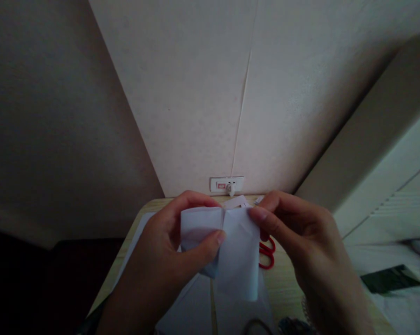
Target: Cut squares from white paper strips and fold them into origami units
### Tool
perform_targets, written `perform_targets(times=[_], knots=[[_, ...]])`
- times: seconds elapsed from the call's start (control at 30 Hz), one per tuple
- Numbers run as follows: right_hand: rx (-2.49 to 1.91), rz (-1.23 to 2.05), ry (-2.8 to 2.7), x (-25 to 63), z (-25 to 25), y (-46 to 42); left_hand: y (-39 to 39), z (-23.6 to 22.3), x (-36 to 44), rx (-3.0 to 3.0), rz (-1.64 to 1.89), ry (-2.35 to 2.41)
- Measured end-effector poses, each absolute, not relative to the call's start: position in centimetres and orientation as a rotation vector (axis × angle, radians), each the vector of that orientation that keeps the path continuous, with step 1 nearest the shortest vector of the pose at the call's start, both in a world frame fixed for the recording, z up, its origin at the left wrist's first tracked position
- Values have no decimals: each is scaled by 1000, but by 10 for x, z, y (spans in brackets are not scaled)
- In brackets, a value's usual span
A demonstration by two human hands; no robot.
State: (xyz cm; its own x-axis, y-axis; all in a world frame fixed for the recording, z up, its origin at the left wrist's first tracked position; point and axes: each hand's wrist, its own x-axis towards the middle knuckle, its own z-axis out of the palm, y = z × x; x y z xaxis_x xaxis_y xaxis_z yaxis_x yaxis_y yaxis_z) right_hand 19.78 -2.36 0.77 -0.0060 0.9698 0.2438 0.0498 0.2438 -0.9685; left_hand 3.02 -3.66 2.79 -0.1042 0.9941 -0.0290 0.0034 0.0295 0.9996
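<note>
Between my two hands, raised above a small wooden table, is a folded piece of white paper (238,260) with a crease running down near its middle. My left hand (185,246) grips its left part, thumb across the front and fingers behind. At the upper right corner, my right hand (294,228) pinches the paper between thumb and fingers. The lower left of the folded paper looks bluish in shadow. Just behind the paper's right edge, red scissor handles (267,253) show on the table; the blades are hidden.
White sheets (185,309) lie on the wooden table (283,284), with paper pieces (236,202) at its back. A wall socket (226,184) holds a plug. To the right, a dark green flat item (391,278) rests on a white surface beside a pale headboard-like panel (381,153).
</note>
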Motion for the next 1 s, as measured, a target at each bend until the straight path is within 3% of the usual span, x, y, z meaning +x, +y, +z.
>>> perform_targets(times=[1.0], knots=[[-1028, 1333, -1459, 184, 6, -17, -35, 24, 25, 1007, 1503, 1247]])
